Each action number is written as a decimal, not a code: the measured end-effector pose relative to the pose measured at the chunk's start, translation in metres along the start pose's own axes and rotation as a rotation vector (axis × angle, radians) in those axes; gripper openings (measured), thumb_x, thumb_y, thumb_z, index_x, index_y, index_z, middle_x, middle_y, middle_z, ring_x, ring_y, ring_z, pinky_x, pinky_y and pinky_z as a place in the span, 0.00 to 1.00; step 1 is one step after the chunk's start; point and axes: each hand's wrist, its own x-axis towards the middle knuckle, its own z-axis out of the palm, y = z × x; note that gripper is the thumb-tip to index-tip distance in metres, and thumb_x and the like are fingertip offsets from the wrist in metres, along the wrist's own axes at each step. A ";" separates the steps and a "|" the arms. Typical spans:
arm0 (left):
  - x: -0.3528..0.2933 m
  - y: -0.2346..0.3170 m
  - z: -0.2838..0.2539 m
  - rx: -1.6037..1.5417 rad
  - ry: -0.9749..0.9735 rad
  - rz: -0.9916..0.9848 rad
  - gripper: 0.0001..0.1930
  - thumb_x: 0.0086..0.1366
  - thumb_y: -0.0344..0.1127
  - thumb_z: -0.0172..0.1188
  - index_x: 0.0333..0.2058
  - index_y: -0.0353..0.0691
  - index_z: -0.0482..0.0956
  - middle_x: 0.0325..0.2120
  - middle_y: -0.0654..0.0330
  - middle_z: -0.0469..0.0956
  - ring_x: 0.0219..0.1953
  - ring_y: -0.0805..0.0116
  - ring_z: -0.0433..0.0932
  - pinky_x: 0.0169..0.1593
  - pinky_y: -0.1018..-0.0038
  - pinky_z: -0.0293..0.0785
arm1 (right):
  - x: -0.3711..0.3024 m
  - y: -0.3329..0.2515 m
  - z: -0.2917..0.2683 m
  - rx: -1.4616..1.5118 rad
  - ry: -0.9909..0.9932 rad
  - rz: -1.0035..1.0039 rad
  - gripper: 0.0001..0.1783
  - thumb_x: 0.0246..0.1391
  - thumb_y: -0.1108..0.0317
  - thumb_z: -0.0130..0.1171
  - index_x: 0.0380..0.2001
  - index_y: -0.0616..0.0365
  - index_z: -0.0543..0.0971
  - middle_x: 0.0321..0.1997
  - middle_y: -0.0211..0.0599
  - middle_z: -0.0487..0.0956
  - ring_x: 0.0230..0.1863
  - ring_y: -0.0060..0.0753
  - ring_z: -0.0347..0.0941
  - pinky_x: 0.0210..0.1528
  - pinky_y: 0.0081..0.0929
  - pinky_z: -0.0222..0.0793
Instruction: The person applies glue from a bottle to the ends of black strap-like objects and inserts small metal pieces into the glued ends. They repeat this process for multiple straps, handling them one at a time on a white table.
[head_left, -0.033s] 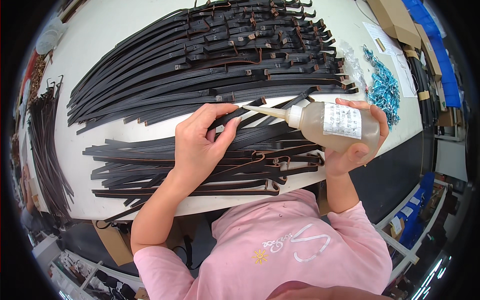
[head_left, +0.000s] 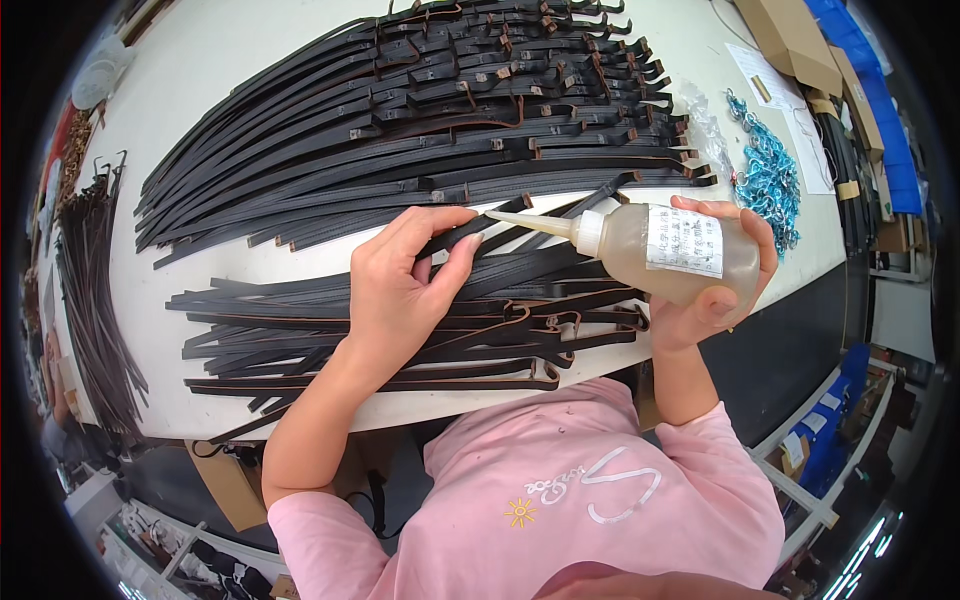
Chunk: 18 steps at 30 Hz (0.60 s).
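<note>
Head: left hand (head_left: 396,285) pinches strap (head_left: 450,238); right hand (head_left: 690,322), bottle (head_left: 672,245).

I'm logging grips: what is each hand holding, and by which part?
The left hand pinches a flat black leather-like strap near one end; the right hand grips a translucent cylindrical plastic bottle around its body, toward the base.

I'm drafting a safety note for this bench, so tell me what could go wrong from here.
The long, pale, tapered nozzle sits close to the left hand's fingertips on the flat black strap, so contents could get on skin. The translucent plastic squeeze bottle is tipped sideways in the right hand; too firm a squeeze might release too much. Drips could mark the loose black straps lying nearby.
</note>
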 end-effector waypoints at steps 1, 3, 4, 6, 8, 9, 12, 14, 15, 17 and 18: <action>0.000 0.000 0.000 0.000 0.000 -0.001 0.09 0.61 0.25 0.68 0.42 0.35 0.85 0.29 0.69 0.80 0.21 0.89 0.61 0.23 0.86 0.55 | 0.000 0.000 -0.001 -0.005 -0.007 -0.010 0.45 0.63 0.31 0.48 0.62 0.63 0.60 0.49 0.54 0.74 0.48 0.49 0.79 0.55 0.47 0.78; 0.000 0.000 0.000 0.004 0.000 0.001 0.09 0.61 0.25 0.68 0.42 0.35 0.85 0.29 0.69 0.80 0.21 0.89 0.60 0.23 0.86 0.54 | 0.000 0.000 -0.001 -0.003 -0.020 -0.012 0.45 0.63 0.30 0.48 0.62 0.63 0.60 0.49 0.55 0.74 0.48 0.49 0.79 0.54 0.47 0.78; 0.000 0.000 0.000 0.008 -0.001 0.004 0.09 0.61 0.25 0.68 0.42 0.35 0.85 0.29 0.69 0.80 0.21 0.89 0.60 0.23 0.86 0.54 | 0.000 0.000 -0.001 -0.002 -0.026 -0.013 0.45 0.63 0.30 0.48 0.62 0.63 0.60 0.49 0.55 0.74 0.48 0.49 0.79 0.54 0.46 0.78; 0.000 0.000 0.000 0.011 -0.002 0.007 0.09 0.61 0.25 0.68 0.41 0.35 0.85 0.30 0.69 0.80 0.21 0.89 0.60 0.23 0.86 0.54 | 0.000 0.000 -0.001 -0.002 -0.025 -0.021 0.46 0.63 0.30 0.48 0.62 0.63 0.60 0.48 0.55 0.75 0.48 0.49 0.79 0.53 0.46 0.78; 0.000 0.000 0.000 0.010 -0.001 0.008 0.09 0.61 0.25 0.68 0.42 0.35 0.85 0.30 0.69 0.80 0.21 0.89 0.60 0.23 0.86 0.54 | -0.001 0.001 -0.001 -0.002 -0.022 -0.025 0.46 0.63 0.30 0.48 0.62 0.63 0.60 0.48 0.55 0.75 0.48 0.49 0.79 0.53 0.46 0.78; 0.000 0.000 0.000 0.012 -0.001 0.008 0.09 0.61 0.25 0.68 0.42 0.35 0.85 0.30 0.69 0.80 0.21 0.89 0.60 0.23 0.86 0.54 | -0.001 0.001 -0.002 -0.001 -0.019 -0.026 0.46 0.63 0.30 0.48 0.62 0.63 0.60 0.48 0.55 0.75 0.48 0.49 0.79 0.53 0.46 0.78; 0.000 0.001 0.000 0.016 0.000 0.006 0.09 0.61 0.25 0.68 0.42 0.35 0.85 0.30 0.69 0.81 0.21 0.89 0.60 0.23 0.86 0.55 | 0.000 0.001 -0.001 -0.004 -0.026 -0.027 0.46 0.63 0.29 0.48 0.62 0.63 0.60 0.48 0.55 0.75 0.48 0.49 0.79 0.53 0.46 0.78; 0.000 0.001 0.000 0.013 -0.001 0.001 0.09 0.61 0.25 0.68 0.42 0.36 0.85 0.31 0.68 0.81 0.21 0.89 0.60 0.23 0.86 0.55 | 0.000 0.001 -0.001 -0.005 -0.029 -0.027 0.46 0.62 0.29 0.48 0.62 0.63 0.60 0.48 0.55 0.75 0.47 0.49 0.79 0.53 0.46 0.78; 0.000 0.001 0.000 0.014 -0.002 0.000 0.09 0.61 0.25 0.68 0.42 0.36 0.85 0.31 0.68 0.81 0.21 0.89 0.60 0.23 0.86 0.55 | 0.000 0.001 -0.001 -0.003 -0.028 -0.026 0.46 0.62 0.29 0.48 0.62 0.63 0.60 0.48 0.56 0.74 0.47 0.49 0.79 0.53 0.46 0.78; 0.000 0.000 0.000 0.016 0.001 -0.003 0.09 0.61 0.25 0.68 0.42 0.36 0.85 0.31 0.68 0.81 0.20 0.88 0.61 0.23 0.86 0.55 | 0.000 0.001 -0.002 0.006 -0.023 -0.012 0.46 0.62 0.28 0.48 0.62 0.62 0.60 0.49 0.56 0.74 0.47 0.49 0.79 0.53 0.46 0.78; 0.000 0.000 0.000 0.016 0.002 -0.001 0.09 0.61 0.25 0.68 0.41 0.36 0.85 0.31 0.68 0.81 0.20 0.88 0.61 0.22 0.86 0.55 | -0.001 0.001 -0.004 0.013 -0.019 0.003 0.46 0.62 0.28 0.48 0.62 0.62 0.60 0.49 0.56 0.74 0.48 0.49 0.79 0.53 0.46 0.78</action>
